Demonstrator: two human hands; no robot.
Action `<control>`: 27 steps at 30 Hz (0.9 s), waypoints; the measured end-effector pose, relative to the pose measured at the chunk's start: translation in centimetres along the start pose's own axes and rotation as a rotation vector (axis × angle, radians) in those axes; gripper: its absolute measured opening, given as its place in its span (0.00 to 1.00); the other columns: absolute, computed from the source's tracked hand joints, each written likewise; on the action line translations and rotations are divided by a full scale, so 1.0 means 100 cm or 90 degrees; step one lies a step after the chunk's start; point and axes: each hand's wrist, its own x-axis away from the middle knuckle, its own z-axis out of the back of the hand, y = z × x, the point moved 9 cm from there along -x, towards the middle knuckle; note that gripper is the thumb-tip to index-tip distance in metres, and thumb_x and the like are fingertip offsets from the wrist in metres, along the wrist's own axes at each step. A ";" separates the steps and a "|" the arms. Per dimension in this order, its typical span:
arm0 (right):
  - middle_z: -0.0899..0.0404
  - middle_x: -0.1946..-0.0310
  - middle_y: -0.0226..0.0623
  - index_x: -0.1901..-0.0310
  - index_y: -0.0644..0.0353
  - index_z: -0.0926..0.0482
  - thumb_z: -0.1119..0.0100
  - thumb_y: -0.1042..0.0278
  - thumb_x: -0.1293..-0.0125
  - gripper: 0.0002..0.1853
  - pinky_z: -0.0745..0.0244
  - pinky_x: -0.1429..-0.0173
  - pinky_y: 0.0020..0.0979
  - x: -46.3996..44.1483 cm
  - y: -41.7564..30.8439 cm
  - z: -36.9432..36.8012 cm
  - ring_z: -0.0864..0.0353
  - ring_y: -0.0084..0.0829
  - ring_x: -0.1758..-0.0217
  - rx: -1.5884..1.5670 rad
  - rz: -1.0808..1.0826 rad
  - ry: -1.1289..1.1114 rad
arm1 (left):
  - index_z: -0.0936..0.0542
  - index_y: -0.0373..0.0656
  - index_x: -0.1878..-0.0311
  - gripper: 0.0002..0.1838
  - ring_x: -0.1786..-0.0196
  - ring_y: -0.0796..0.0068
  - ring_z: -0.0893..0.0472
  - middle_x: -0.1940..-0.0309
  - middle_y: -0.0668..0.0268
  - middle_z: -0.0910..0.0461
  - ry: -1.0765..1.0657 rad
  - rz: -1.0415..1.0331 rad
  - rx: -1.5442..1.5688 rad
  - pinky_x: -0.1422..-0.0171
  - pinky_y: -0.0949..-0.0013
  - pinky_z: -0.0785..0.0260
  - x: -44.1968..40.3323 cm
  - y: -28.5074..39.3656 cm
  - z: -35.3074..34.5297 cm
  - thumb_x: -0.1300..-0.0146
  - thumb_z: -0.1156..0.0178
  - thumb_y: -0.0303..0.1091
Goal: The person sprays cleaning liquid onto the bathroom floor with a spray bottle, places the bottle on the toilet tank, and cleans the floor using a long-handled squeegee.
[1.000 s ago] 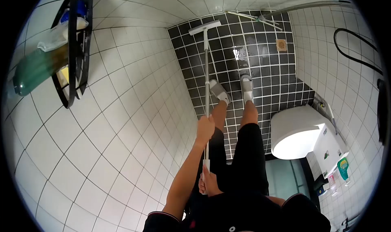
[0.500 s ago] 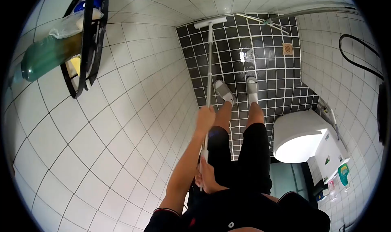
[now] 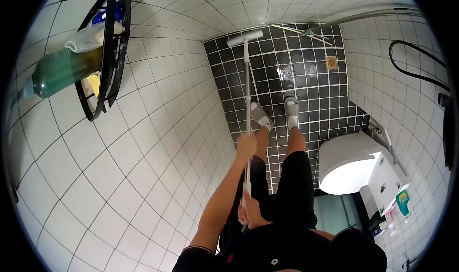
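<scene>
A long-handled floor squeegee (image 3: 248,85) with a wide pale head (image 3: 245,38) reaches from my body to the dark tiled floor near the far left corner. My left hand (image 3: 246,147) is wrapped round the middle of its metal pole. Lower down, close to my waist, my right hand (image 3: 251,211) grips the pole near its white sleeve and lower end. Its forearm is mostly hidden by my dark shirt. The squeegee head lies at a slant, a little out from the far wall.
Slippered feet (image 3: 261,115) stand on wet dark tiles. A toilet (image 3: 349,162) is at right, with a drain (image 3: 331,63) farther off. A thin folded rack-like frame (image 3: 306,32) lies by the far wall. A black wall shelf (image 3: 112,57) holds a green bottle (image 3: 62,71) at left.
The squeegee head has tilted and come slightly away from the far wall. Both hands have shifted a little downward and right in view, still on the pole.
</scene>
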 end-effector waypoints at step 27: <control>0.45 0.91 0.27 0.74 0.54 0.36 0.50 0.32 0.37 0.29 0.48 0.88 0.27 0.044 -0.006 -0.007 0.45 0.23 0.92 0.021 0.003 0.025 | 0.22 0.28 0.68 0.15 0.78 0.50 0.19 0.80 0.42 0.22 -0.090 -0.049 -0.051 0.74 0.55 0.25 0.001 0.012 -0.004 0.40 0.48 0.34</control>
